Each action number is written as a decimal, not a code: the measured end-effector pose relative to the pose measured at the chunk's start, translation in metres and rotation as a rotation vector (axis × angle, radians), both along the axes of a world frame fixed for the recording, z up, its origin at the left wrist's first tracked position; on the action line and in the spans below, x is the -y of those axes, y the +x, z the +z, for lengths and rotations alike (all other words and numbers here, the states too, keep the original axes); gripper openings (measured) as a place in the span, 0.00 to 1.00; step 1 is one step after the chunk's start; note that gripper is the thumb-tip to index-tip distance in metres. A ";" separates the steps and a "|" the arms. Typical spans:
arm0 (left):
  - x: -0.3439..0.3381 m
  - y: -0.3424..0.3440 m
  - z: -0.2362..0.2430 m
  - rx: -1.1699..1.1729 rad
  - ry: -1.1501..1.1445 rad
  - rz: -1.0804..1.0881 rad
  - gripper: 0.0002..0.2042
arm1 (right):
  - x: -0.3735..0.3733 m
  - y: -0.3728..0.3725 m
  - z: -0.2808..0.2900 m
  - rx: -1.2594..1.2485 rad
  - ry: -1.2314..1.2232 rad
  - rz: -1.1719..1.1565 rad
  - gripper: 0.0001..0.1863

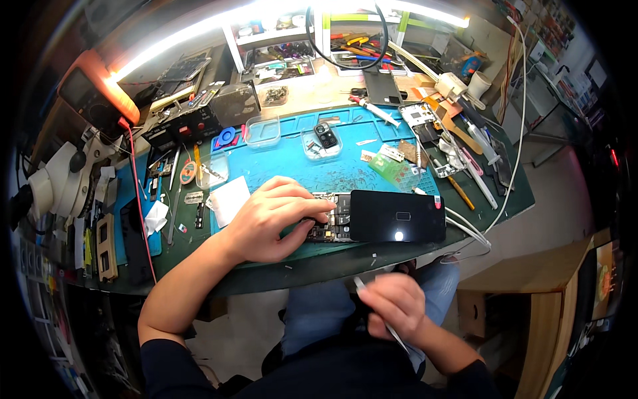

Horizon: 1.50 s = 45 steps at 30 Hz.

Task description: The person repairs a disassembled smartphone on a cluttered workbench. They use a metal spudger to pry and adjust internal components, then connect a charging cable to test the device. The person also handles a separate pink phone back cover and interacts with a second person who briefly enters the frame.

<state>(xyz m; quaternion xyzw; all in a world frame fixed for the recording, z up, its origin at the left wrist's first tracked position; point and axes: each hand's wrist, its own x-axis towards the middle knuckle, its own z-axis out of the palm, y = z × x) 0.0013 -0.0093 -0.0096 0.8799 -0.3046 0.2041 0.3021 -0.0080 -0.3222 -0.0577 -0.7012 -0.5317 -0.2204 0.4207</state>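
My left hand (269, 216) is positioned over the left end of the exposed phone board (342, 216), fingers bent toward its components; I cannot tell whether they pinch a part. My right hand (397, 302) grasps a white cable (359, 282) in front of the green bench (266, 276); the board lies on the blue mat (266, 170), directly left of the dark screen (385, 216), which displays a battery symbol.

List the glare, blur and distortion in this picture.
Head view: the lamp strip burns out to white; a bright spot glares on the black screen; the right hand looks slightly blurred; the green bench has a bowed front edge; the picture's corners fall to black.
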 end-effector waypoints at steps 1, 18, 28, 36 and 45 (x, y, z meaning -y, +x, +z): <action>-0.001 0.000 0.000 0.000 0.002 -0.004 0.23 | -0.013 0.008 0.008 0.016 -0.031 -0.027 0.15; -0.001 -0.002 0.005 0.012 0.047 -0.020 0.20 | -0.031 0.045 -0.005 0.246 0.034 -0.057 0.09; 0.001 -0.001 0.005 0.008 0.064 -0.042 0.20 | -0.021 0.051 0.001 0.188 0.030 0.037 0.11; 0.005 0.000 0.006 -0.006 0.059 -0.074 0.21 | -0.025 0.047 -0.007 0.158 0.098 -0.038 0.08; 0.005 0.000 0.008 -0.018 0.072 -0.088 0.21 | -0.029 0.043 -0.010 0.133 0.156 -0.094 0.07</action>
